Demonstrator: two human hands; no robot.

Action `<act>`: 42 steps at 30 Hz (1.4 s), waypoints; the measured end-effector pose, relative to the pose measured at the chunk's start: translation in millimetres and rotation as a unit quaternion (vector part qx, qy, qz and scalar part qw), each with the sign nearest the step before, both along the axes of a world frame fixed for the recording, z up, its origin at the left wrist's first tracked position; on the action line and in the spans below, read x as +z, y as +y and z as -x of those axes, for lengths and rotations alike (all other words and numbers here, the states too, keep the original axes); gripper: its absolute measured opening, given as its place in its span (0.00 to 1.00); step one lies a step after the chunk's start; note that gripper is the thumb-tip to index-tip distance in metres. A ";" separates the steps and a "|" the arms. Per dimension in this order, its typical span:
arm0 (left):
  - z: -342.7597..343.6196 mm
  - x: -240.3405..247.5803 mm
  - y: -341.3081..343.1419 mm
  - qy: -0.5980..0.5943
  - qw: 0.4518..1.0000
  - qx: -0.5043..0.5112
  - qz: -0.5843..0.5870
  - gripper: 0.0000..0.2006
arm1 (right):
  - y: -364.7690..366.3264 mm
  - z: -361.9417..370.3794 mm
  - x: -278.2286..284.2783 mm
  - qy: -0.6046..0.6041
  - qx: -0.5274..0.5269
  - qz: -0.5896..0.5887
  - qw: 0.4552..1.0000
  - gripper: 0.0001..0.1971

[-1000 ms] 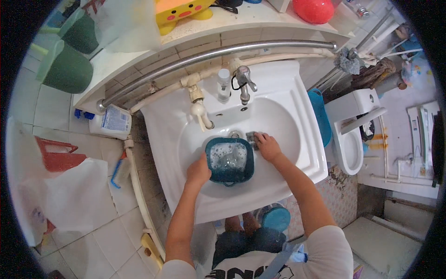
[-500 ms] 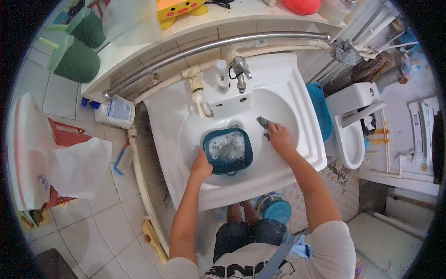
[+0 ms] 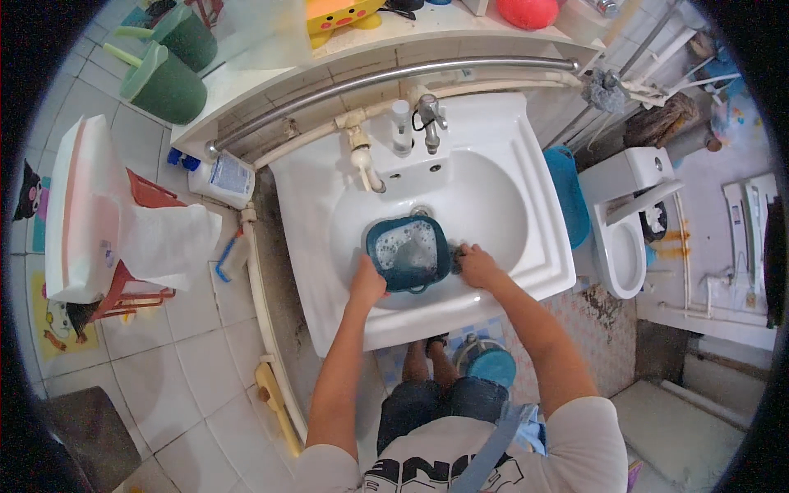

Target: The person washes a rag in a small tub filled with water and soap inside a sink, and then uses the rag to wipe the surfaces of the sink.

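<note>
A dark teal plastic basin (image 3: 413, 279) with a small loop on its near rim stands in the white washbasin (image 3: 496, 197). Foamy water (image 3: 403, 244) fills part of it, and a greyish lump shows faintly in the suds. My left hand (image 3: 366, 283) is closed on the teal basin's left rim. Close beside the opposite rim, my right hand (image 3: 480, 268) has its fingers closed on a small dark grey cloth (image 3: 457, 256), mostly hidden by the fingers. Whether the cloth touches the basin, I cannot tell.
Behind the bowl stand a metal faucet (image 3: 431, 123), a cream pipe tap (image 3: 362, 156) and a clear bottle (image 3: 401, 129). A metal rail (image 3: 394, 76) runs past them below a shelf. At right are a blue tub (image 3: 565, 193) and a toilet (image 3: 622, 246); a lidded bucket (image 3: 491, 364) sits below.
My right hand has come left and nearer with the grey cloth, from the washbasin's right slope to beside the teal basin. My left hand keeps its grip; the grey lump shows less in the foam.
</note>
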State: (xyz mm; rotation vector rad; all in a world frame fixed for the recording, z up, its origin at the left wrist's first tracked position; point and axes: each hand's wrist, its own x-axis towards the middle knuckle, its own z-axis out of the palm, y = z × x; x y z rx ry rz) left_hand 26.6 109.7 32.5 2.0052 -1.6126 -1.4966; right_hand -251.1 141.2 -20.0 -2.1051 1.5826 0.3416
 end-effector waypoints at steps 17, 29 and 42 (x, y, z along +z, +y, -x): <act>81.8 -28.6 1.8 -0.132 0.961 -0.019 0.243 0.23 | -18.3 -3.8 71.8 -0.452 -0.420 -0.077 0.783 0.17; 123.8 0.8 -14.4 0.544 0.771 0.295 -0.150 0.16 | -7.5 -60.6 67.0 -0.251 -0.189 0.254 0.915 0.22; 111.6 -59.9 -17.8 0.475 0.815 0.310 -0.118 0.19 | -9.1 -77.4 55.0 -0.417 -0.228 0.106 0.873 0.20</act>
